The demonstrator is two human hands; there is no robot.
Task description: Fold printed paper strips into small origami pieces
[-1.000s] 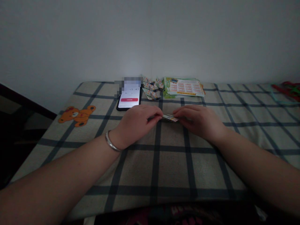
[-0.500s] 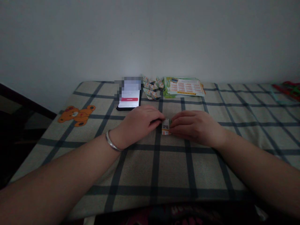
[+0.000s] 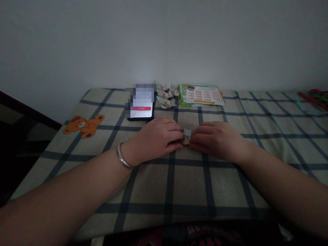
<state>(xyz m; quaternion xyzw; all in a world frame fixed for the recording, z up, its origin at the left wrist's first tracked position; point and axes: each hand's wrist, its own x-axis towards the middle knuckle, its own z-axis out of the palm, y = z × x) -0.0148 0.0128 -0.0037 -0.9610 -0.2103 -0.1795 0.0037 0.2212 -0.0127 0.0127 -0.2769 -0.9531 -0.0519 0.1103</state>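
Between my fingertips is a small folded piece of printed paper (image 3: pixel 187 136), white with orange print. My left hand (image 3: pixel 164 136), with a silver bangle at the wrist, pinches its left edge. From the other side, my right hand (image 3: pixel 215 138) grips the right edge with thumb and fingers. Both hands rest low over the checked cloth (image 3: pixel 189 184). The fingertips hide the paper's sides. Beyond them lie several folded paper pieces (image 3: pixel 166 97) with similar print, beside a stack of printed sheets (image 3: pixel 203 95).
A lit phone (image 3: pixel 140 111) lies behind my left hand. An orange bear cutout (image 3: pixel 85 126) is on the cloth at the left. At the far right edge sit red and green items (image 3: pixel 317 97). A pale wall (image 3: pixel 164 41) rises behind the table.
My left hand has shifted right and closed on the paper's left edge. The paper has moved slightly right and looks smaller and more tilted. My right hand has moved slightly right.
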